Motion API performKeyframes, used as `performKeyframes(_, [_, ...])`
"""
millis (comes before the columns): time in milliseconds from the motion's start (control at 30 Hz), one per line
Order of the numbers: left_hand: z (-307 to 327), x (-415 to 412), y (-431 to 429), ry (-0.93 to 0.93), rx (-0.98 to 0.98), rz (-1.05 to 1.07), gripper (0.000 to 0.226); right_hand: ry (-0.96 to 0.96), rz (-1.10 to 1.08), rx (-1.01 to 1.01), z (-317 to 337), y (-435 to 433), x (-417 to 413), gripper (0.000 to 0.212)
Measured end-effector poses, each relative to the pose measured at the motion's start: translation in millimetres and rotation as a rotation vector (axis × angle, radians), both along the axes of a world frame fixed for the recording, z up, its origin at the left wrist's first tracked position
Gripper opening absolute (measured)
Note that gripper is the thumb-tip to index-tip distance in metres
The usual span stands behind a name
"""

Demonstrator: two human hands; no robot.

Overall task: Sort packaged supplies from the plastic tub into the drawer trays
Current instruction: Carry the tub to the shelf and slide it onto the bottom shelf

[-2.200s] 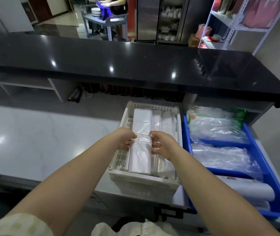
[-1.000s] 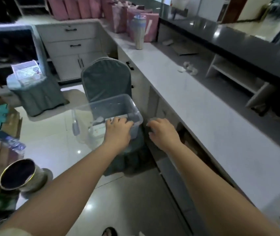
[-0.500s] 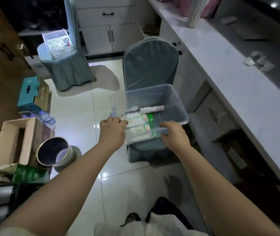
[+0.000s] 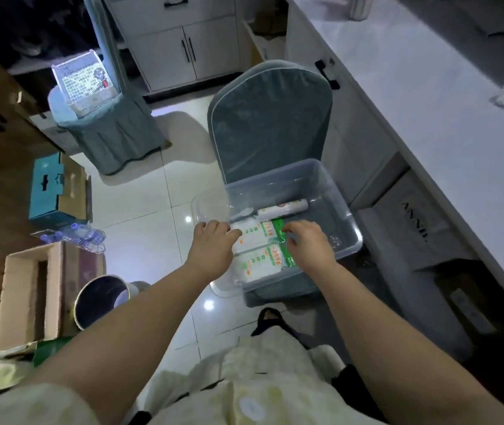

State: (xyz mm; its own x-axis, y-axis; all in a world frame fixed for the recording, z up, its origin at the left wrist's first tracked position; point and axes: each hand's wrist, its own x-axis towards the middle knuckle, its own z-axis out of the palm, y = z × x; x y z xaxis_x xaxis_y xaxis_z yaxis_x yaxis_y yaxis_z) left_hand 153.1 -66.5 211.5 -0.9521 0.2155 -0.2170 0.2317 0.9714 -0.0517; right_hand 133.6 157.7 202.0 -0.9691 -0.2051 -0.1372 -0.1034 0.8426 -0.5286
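A clear plastic tub (image 4: 350,216) stands on the seat of a grey-covered chair (image 4: 269,118). Inside lie two white-and-green packages side by side, an upper package (image 4: 257,237) and a lower package (image 4: 260,265), with a white roll-shaped pack (image 4: 284,207) behind them. My left hand (image 4: 214,245) reaches into the tub and grips the left end of the upper package. My right hand (image 4: 306,243) curls its fingers over that package's green right end. The drawer trays are out of view.
A white counter (image 4: 428,102) runs along the right, with boxes beneath it. On the floor at left are a round bin (image 4: 100,302), a cardboard box (image 4: 30,292), a teal box (image 4: 45,185) and water bottles (image 4: 73,236). A second covered chair holds a white basket (image 4: 82,78).
I have turned from the drawer trays to the tub on the chair. Both hands moved from the tub's near rim down onto the upper package.
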Motion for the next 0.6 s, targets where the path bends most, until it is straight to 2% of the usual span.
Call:
performKeyframes(200, [-10,-77,19,-0.025,0.02,-0.153,0.043,-0.032,-0.063,0.02,-17,-6,-56,0.032])
performKeyframes(300, [-26,-111,28,-0.057,0.013,-0.295,0.045,-0.057,-0.13,0.036,-30,-12,-67,0.035])
performKeyframes(467, [-59,-168,29,-0.117,0.029,-0.51,0.044,-0.185,-0.333,0.072,-58,-28,-77,0.039])
performKeyframes(600, [-92,-217,-4,-0.236,-0.097,-0.748,0.051,-0.242,-0.599,0.086,-78,-71,-92,0.038])
